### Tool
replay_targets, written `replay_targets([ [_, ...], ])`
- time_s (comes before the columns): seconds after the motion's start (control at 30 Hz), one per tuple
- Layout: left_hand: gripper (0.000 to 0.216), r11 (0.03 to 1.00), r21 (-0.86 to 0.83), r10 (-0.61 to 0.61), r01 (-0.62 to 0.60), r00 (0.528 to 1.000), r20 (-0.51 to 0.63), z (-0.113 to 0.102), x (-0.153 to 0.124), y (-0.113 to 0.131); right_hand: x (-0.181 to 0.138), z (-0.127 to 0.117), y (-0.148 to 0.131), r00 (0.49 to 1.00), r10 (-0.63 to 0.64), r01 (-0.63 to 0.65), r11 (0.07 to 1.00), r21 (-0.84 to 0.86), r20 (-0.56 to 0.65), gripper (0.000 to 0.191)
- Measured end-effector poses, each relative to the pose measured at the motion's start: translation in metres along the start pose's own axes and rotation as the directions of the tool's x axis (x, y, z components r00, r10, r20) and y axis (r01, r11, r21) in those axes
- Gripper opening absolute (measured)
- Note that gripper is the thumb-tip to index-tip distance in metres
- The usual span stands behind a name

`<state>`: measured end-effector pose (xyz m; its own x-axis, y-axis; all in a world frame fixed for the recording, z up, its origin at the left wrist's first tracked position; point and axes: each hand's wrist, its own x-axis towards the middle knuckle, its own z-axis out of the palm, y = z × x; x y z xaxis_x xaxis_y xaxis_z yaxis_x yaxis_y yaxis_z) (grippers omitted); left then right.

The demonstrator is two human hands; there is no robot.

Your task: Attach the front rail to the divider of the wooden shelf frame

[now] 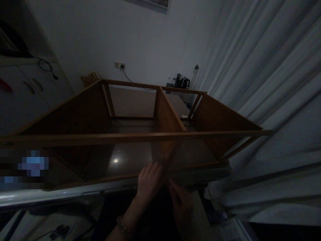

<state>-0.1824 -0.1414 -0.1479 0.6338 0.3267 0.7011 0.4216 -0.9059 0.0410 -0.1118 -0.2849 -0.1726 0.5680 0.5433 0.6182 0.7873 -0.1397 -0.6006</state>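
A wooden cabinet frame [147, 136] with two bays stretches across the view, its long front rail running side to side. A front post [175, 150] slants down from this rail beside the middle divider [169, 112]. My left hand [149, 179], with a beaded bracelet on the wrist, is closed around the lower part of that post. Just right of it and lower, my right hand [182, 199] has its fingers bent and brought together near the post's foot. Deep shadow hides what the right fingertips hold, if anything.
Under the frame is a table with a pale metallic edge [62, 195]. White curtains [281, 110] hang close on the right. A black kettle [185, 82] stands behind, near a wall socket [119, 65] with a cable. White cupboards [22, 90] are at the left.
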Motion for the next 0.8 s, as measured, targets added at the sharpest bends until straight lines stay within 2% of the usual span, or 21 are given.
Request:
replay_targets([
  [0.1,0.018,1.0,0.015,0.002,-0.002,1.0,-0.005,-0.002,0.001,0.001,0.0,0.003,0.0,0.993,0.095,-0.108,0.976,0.191,0.072,0.026],
  [0.17,0.018,1.0,0.021,0.0,0.0,1.0,-0.005,-0.002,0.001,0.002,-0.001,0.005,0.0,0.973,0.196,-0.226,0.922,0.316,0.124,0.023],
  [0.23,0.02,1.0,0.019,-0.007,0.007,1.0,-0.001,-0.001,0.0,0.002,-0.002,0.011,0.0,0.93,0.327,-0.367,0.82,0.44,0.167,0.025],
  [0.3,0.022,1.0,0.011,-0.017,0.017,1.0,0.005,0.001,-0.001,0.002,-0.005,0.019,-0.002,0.878,0.441,-0.462,0.68,0.569,0.186,0.031],
  [0.4,0.025,1.0,0.002,-0.014,0.014,1.0,0.0,0.004,-0.002,0.001,-0.012,0.033,-0.007,0.824,0.524,-0.489,0.469,0.735,0.214,0.042],
  [0.5,0.025,1.0,-0.003,-0.022,0.022,1.0,-0.011,0.005,-0.003,0.001,-0.016,0.042,-0.009,0.81,0.54,-0.481,0.386,0.787,0.229,0.046],
  [0.57,0.025,0.999,-0.006,-0.032,0.032,0.999,-0.018,0.005,-0.003,0.001,-0.014,0.043,-0.01,0.813,0.55,-0.46,0.407,0.789,0.19,0.045],
  [0.63,0.024,1.0,-0.01,-0.029,0.029,0.999,-0.018,0.005,-0.002,0.002,-0.009,0.041,-0.011,0.824,0.551,-0.44,0.479,0.759,0.13,0.045],
  [0.7,0.023,1.0,-0.013,-0.024,0.024,1.0,0.002,0.003,-0.001,0.002,-0.002,0.036,-0.014,0.855,0.513,-0.419,0.602,0.68,0.073,0.045],
  [0.8,0.019,0.999,-0.002,-0.036,0.036,0.999,0.029,0.002,-0.001,0.003,0.008,0.027,-0.022,0.927,0.373,-0.346,0.807,0.478,0.042,0.038],
])
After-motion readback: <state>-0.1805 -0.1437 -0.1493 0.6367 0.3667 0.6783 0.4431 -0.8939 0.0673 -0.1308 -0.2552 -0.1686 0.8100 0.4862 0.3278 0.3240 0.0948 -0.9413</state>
